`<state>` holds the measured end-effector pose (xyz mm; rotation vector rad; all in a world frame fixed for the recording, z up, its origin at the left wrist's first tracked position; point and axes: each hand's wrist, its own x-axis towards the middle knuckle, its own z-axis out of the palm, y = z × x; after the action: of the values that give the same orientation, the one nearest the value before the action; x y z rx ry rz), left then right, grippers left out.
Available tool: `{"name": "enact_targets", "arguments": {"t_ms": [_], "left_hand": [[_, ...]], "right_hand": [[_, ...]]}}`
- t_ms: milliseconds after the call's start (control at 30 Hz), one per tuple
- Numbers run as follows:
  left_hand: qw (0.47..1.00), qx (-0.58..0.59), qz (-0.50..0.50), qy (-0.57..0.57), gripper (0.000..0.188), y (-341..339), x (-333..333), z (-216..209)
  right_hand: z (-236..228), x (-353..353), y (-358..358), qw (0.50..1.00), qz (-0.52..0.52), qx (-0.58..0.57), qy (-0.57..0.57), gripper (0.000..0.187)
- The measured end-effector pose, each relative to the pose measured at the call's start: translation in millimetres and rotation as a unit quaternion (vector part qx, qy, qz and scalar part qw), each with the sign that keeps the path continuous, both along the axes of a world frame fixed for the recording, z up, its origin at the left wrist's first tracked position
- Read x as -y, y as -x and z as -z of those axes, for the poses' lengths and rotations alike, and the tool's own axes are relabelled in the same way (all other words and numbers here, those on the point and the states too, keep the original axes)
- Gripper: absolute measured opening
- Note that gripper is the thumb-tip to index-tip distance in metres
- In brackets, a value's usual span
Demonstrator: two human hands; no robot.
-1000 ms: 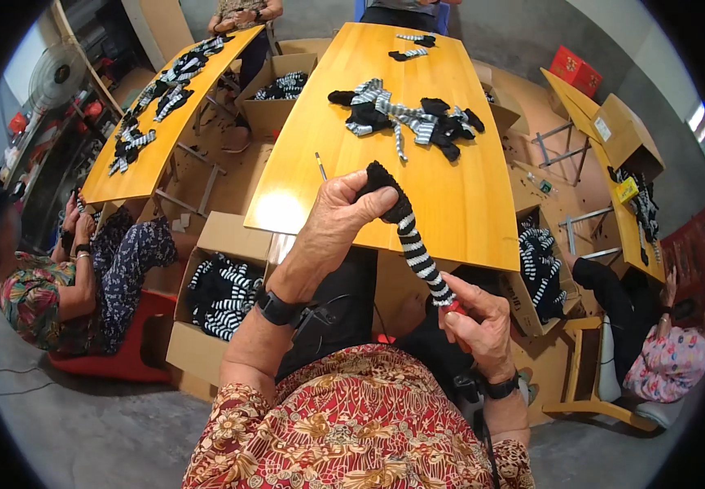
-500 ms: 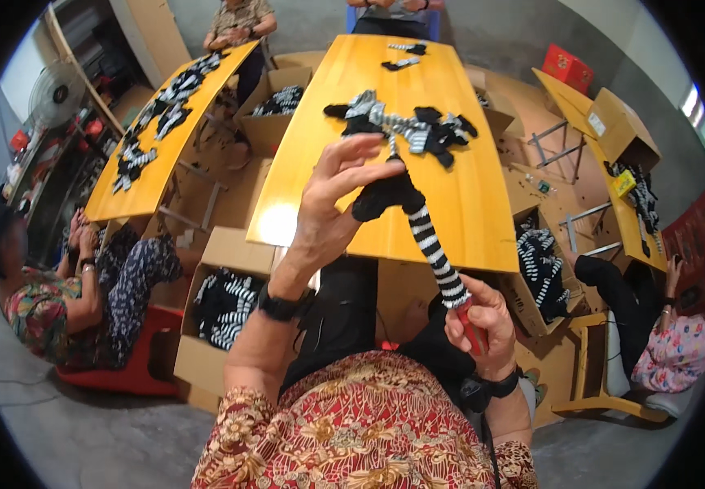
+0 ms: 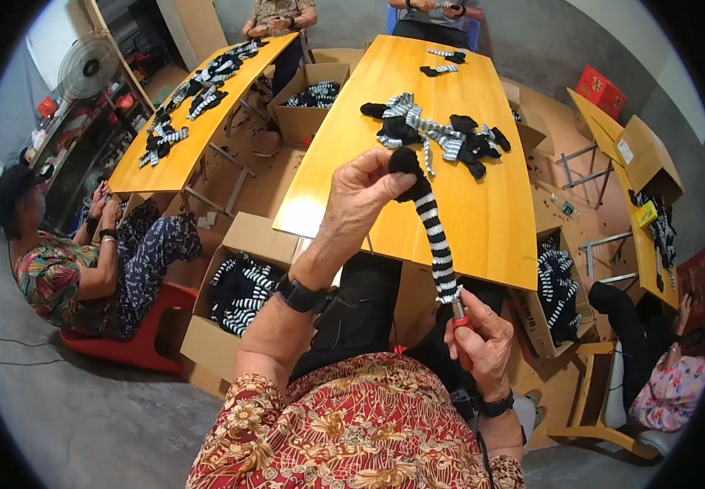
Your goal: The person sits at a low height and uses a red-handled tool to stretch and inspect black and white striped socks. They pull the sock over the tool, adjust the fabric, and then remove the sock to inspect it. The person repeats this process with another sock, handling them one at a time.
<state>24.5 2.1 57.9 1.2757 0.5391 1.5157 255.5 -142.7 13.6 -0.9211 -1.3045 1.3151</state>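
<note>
A small knitted sock [image 3: 435, 239], black at one end and striped black and white along its tube, stretches between my two hands over the near end of the yellow table. Thumb and fingers of my left hand [image 3: 360, 189] pinch its black end. My right hand [image 3: 487, 334] is closed around the red handle of a hand tool [image 3: 461, 336]. The tool's metal shaft runs into the open striped end of the sock; its tip is hidden inside. Beyond my left hand lies a loose heap of black, grey and white striped knitted pieces [image 3: 442, 138].
Cardboard boxes of striped knits flank me, one at left [image 3: 206, 330] and one at right [image 3: 531, 314]. More knits lie on the left table [image 3: 136, 171]. Co-workers sit at left [image 3: 67, 269], right [image 3: 670, 375] and the far end [image 3: 434, 28]. A fan [image 3: 89, 67] stands at left.
My left hand's raised fingers have closed on the sock's black end, which now points up. The sock hangs straighter, and the tool's metal shaft shows below it. The whole view has shifted.
</note>
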Motion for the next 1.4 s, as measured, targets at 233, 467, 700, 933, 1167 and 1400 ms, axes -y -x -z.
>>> {"name": "enact_targets", "arguments": {"t_ms": [233,467,700,933,1167,1400], "left_hand": [[0.997,0.017,0.058,0.052,0.019,0.4,-4.2,1.9],[0.997,0.014,0.053,0.055,0.019,3.1,-8.1,-2.9],[0.996,0.04,0.048,0.062,0.016,-21.2,-4.3,-2.7],[0.996,0.084,0.027,0.02,0.013,-20.0,6.2,4.2],[0.998,0.051,-0.026,0.033,0.018,8.4,11.0,-16.2],[1.0,0.0,0.01,0.009,0.013,17.7,11.1,-2.1]], "right_hand": [[2.7,-7.6,-1.4,1.0,-0.011,-0.016,0.004,0.046],[5.7,-13.7,9.2,0.998,0.005,0.033,-0.052,0.049],[-2.9,-22.7,37.0,0.997,0.052,-0.052,-0.022,0.046],[0.4,-33.6,59.6,0.992,0.058,-0.075,-0.087,0.046],[-10.5,-31.5,30.6,0.997,0.019,0.016,-0.068,0.046],[-13.6,-30.7,35.5,0.998,0.002,0.008,-0.055,0.048]]}}
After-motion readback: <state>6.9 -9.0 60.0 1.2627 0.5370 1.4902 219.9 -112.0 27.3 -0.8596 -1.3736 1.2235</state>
